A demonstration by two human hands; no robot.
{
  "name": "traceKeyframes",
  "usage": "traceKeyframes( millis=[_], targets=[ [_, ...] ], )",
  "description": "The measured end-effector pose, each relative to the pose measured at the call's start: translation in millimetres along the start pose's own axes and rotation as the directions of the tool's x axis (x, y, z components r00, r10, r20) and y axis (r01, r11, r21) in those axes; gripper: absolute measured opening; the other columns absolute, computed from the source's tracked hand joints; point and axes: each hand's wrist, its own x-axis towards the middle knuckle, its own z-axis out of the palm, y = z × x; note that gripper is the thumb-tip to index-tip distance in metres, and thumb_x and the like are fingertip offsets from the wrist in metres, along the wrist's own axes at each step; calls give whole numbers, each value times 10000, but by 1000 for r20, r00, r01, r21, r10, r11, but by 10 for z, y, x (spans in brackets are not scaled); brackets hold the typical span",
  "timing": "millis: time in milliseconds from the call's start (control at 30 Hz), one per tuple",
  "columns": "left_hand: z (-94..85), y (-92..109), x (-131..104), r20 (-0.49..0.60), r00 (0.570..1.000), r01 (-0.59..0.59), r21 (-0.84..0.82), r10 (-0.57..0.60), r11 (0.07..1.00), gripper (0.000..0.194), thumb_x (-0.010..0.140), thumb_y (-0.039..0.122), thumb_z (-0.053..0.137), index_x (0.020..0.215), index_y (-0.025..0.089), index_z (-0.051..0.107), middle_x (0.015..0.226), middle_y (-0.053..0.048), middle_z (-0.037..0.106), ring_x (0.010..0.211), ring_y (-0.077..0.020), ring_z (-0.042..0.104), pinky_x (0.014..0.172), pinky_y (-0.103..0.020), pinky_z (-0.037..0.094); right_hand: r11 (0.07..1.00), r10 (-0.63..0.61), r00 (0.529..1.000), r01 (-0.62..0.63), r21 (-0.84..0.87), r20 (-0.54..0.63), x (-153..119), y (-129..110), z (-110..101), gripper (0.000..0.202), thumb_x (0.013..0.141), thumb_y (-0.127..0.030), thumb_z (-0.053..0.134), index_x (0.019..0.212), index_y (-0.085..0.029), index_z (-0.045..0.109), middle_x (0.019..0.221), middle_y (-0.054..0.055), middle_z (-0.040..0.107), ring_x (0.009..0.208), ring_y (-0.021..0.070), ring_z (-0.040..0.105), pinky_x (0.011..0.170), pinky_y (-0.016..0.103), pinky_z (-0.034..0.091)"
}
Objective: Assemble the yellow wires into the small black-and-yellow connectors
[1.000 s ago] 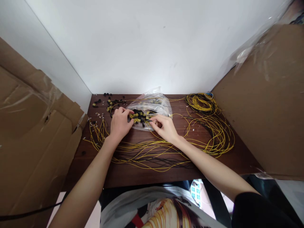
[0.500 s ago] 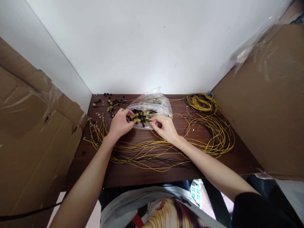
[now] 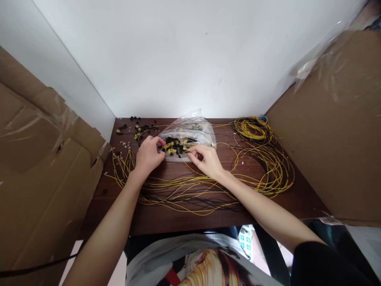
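Note:
On the brown table lies a clear plastic bag (image 3: 208, 137) with a loose pile of small black and yellow connector parts (image 3: 174, 147) on it. At the left edge of that pile is my left hand (image 3: 149, 155), thumb and forefinger apart, a dark part showing in the gap between them. My right hand (image 3: 206, 159) is at the pile's right side, thumb and forefinger pinched on a thin black wire end (image 3: 186, 151). A yellow wire (image 3: 192, 167) runs down from near those fingertips. The pinched end is small and partly covered by the fingers.
Long yellow and black wires (image 3: 184, 184) stretch across the table's front, with white-tipped ends (image 3: 119, 153) at left. A wire coil (image 3: 251, 129) sits at back right. More black and yellow parts (image 3: 139, 131) lie back left. Cardboard (image 3: 336, 131) stands at both sides.
My left hand has shifted slightly left, away from the middle of the pile. My right hand stays in nearly the same place with its pinch kept.

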Motion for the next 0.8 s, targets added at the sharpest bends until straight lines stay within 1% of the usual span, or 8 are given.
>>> traceKeyframes(
  millis=[67, 200, 433, 633, 800],
  targets=[
    [-4, 0, -6, 2, 1000, 5, 38, -5, 999, 208, 649, 158, 526, 813, 191, 651, 871, -52, 582, 811, -214, 574, 716, -323, 472, 1000, 0, 1000, 0, 1, -3, 0, 4, 2, 114, 831, -207, 535, 849, -172, 642, 669, -1, 599, 590, 119, 528, 575, 233, 408],
    [2, -8, -4, -7, 1000, 2, 69, -1, 998, 212, 682, 208, 540, 834, 210, 688, 858, -47, 589, 788, -210, 571, 693, -315, 467, 1000, 5, 1000, -5, 1, 2, 2, 1, 3, 120, 834, -218, 533, 857, -173, 642, 663, -2, 595, 581, 118, 524, 574, 235, 410],
    [9, -3, -3, 12, 998, -59, 21, 58, 998, 211, 731, 276, 552, 867, 206, 697, 856, -46, 577, 814, -209, 565, 735, -314, 456, 1000, 10, 1000, -10, 3, 11, -2, -5, 0, 125, 838, -222, 535, 865, -170, 646, 668, 1, 597, 584, 119, 526, 569, 235, 406],
    [29, -6, 2, -26, 998, -49, 25, 49, 998, 293, 742, 251, 532, 1005, 189, 643, 852, -45, 583, 818, -210, 560, 762, -313, 456, 1000, 19, 1000, -19, 3, 10, -5, -12, 3, 124, 839, -225, 537, 862, -171, 647, 645, -4, 583, 569, 119, 520, 567, 238, 412],
    [40, -3, -2, 14, 1000, -19, 69, 18, 997, 403, 767, 262, 499, 1146, 187, 613, 884, -67, 552, 826, -221, 554, 764, -326, 460, 1000, 20, 1000, -20, 5, 19, 0, -9, 7, 135, 838, -222, 535, 880, -174, 654, 662, -2, 599, 571, 117, 524, 571, 238, 416]
  ],
)
